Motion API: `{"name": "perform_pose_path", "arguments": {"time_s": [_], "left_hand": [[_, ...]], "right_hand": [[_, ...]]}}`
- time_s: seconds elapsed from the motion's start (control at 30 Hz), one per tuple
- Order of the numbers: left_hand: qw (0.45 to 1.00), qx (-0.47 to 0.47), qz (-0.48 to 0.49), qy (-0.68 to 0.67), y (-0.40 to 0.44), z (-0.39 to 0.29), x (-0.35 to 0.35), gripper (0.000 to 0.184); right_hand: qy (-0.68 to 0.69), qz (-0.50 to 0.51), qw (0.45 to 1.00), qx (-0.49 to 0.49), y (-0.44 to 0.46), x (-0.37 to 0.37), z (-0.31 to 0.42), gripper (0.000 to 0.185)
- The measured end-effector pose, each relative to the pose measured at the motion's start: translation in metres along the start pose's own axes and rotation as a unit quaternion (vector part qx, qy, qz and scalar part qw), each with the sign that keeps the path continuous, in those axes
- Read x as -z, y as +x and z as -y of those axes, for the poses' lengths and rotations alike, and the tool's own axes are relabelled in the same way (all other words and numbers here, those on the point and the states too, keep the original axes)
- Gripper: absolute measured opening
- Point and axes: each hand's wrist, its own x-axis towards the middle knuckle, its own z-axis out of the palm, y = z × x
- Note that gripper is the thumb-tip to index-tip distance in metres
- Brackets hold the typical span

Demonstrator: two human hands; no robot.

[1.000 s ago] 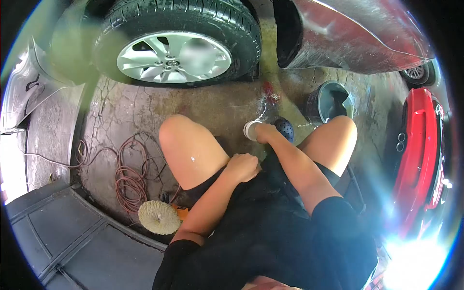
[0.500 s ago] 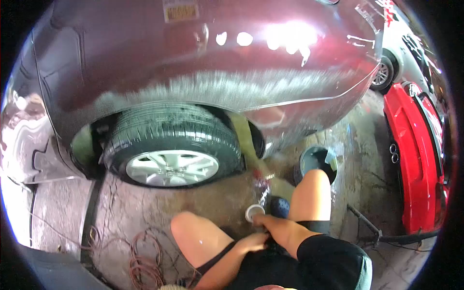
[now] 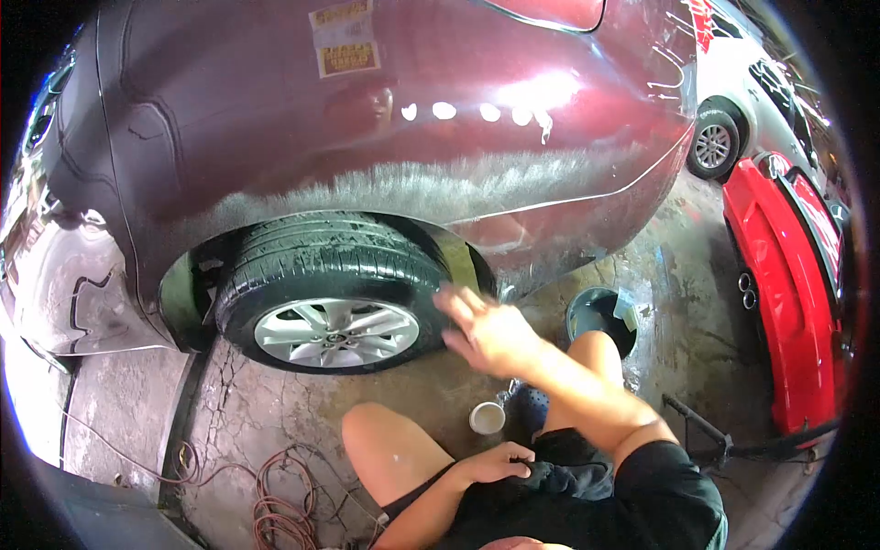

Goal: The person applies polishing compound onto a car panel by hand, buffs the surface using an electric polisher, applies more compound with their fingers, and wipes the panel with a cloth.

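Observation:
My right hand (image 3: 495, 337) is raised in front of the right side of the tire (image 3: 330, 266), fingers spread and slightly blurred, with nothing visible in it. Behind it is the dark red car panel (image 3: 550, 220), whose pale, scuffed band (image 3: 412, 188) runs above the wheel arch. Low at my lap, my left hand (image 3: 495, 463) rests beside dark cloth (image 3: 573, 467), its thumb and fingers a little apart; no object shows in it. On the floor between my knees stands a small white cup (image 3: 488, 418) with pale contents, next to my blue shoe (image 3: 533, 403).
A dark bucket (image 3: 573, 316) with things inside stands beyond my right knee. Coiled reddish hose (image 3: 280, 500) lies on the floor at the left. To the right are a red bumper (image 3: 779, 302), a metal stand (image 3: 701, 426) and a white vehicle (image 3: 733, 82).
My right hand has left the white cup and risen toward the tire and panel. My left hand stays at my lap. The view has shifted, showing more of the upper panel.

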Motion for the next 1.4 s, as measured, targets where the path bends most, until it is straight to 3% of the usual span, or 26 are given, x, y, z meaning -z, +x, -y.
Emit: {"name": "perform_pose_path", "arguments": {"time_s": [0.03, 0.13, 0.3, 0.4, 0.5, 0.53, 0.6, 0.67, 0.73, 0.8, 0.87, 0.9, 0.93, 1.0, 1.07, 1.1, 1.13, 1.2, 1.27, 1.3, 1.37, 1.4], "left_hand": [[0.998, -0.038, 0.008, 0.040, 0.007, -0.007, -0.003, 0.025], [0.998, -0.006, -0.002, 0.062, 0.017, -0.015, -0.007, 0.025], [0.997, 0.035, -0.024, 0.064, 0.025, -0.007, -0.004, 0.023], [0.996, 0.045, -0.040, 0.059, 0.023, -0.007, -0.005, 0.022], [0.997, 0.055, -0.028, 0.046, 0.020, 0.007, 0.001, 0.021], [0.997, 0.060, -0.017, 0.039, 0.018, 0.009, 0.002, 0.021], [0.998, 0.056, -0.027, 0.028, 0.014, 0.007, -0.002, 0.020], [0.998, 0.044, -0.041, 0.026, 0.012, 0.011, -0.003, 0.029], [0.993, 0.081, -0.060, 0.056, 0.007, -0.002, -0.010, 0.041], [0.989, 0.090, -0.030, 0.117, -0.002, -0.021, -0.013, 0.045], [0.986, 0.069, -0.030, 0.151, -0.003, -0.045, -0.013, 0.045], [0.987, 0.048, -0.043, 0.150, -0.005, -0.057, -0.017, 0.043], [0.987, 0.031, -0.057, 0.150, -0.011, -0.069, -0.022, 0.042], [0.984, 0.017, -0.083, 0.156, -0.018, -0.100, -0.029, 0.042], [0.986, 0.000, -0.116, 0.121, -0.029, -0.133, -0.049, 0.046], [0.975, 0.079, -0.113, 0.173, -0.036, -0.150, -0.053, 0.048], [0.972, 0.079, -0.133, 0.175, -0.045, -0.164, -0.062, 0.047], [0.965, 0.076, -0.169, 0.183, -0.062, -0.187, -0.078, 0.047], [0.952, 0.034, -0.244, 0.181, -0.082, -0.196, -0.091, 0.044], [0.944, 0.007, -0.287, 0.164, -0.092, -0.204, -0.097, 0.044], [0.920, -0.061, -0.369, 0.115, -0.108, -0.203, -0.102, 0.043], [0.903, -0.101, -0.408, 0.084, -0.116, -0.194, -0.101, 0.044]], "right_hand": [[-0.034, -0.164, 0.980, 0.108, 0.023, 0.030, 0.014, 0.051], [-0.065, -0.291, 0.934, 0.194, 0.080, 0.091, 0.047, 0.039], [-0.246, -0.261, 0.927, 0.109, 0.125, 0.119, 0.075, 0.029], [-0.305, -0.177, 0.934, 0.053, 0.117, 0.119, 0.073, 0.031], [-0.279, -0.262, 0.920, 0.087, 0.103, 0.122, 0.054, 0.036], [-0.249, -0.232, 0.940, 0.034, 0.102, 0.124, 0.041, 0.038], [-0.256, -0.200, 0.946, 0.020, 0.089, 0.132, 0.020, 0.037], [-0.250, -0.260, 0.932, 0.033, 0.078, 0.145, 0.012, 0.039], [-0.296, -0.142, 0.943, -0.050, 0.077, 0.150, -0.002, 0.040], [-0.250, -0.196, 0.948, -0.032, 0.065, 0.152, 0.002, 0.038], [-0.298, -0.251, 0.921, -0.007, 0.065, 0.162, -0.014, 0.038], [-0.285, -0.176, 0.940, -0.072, 0.062, 0.169, -0.018, 0.038], [-0.303, -0.175, 0.934, -0.064, 0.056, 0.168, -0.027, 0.040], [-0.272, -0.257, 0.925, -0.068, 0.048, 0.165, -0.036, 0.040], [-0.289, -0.187, 0.933, -0.108, 0.040, 0.168, -0.048, 0.045], [-0.282, -0.154, 0.940, -0.113, 0.035, 0.168, -0.051, 0.047], [-0.278, -0.122, 0.945, -0.119, 0.031, 0.169, -0.054, 0.049], [-0.207, -0.187, 0.954, -0.105, 0.022, 0.167, -0.054, 0.053], [0.057, -0.202, 0.977, -0.025, -0.007, 0.162, -0.027, 0.058], [0.216, -0.203, 0.955, 0.026, -0.025, 0.159, -0.008, 0.060], [0.541, -0.099, 0.832, 0.069, -0.045, 0.096, 0.001, 0.043], [0.581, -0.080, 0.806, 0.077, -0.055, 0.074, 0.012, 0.043]]}}
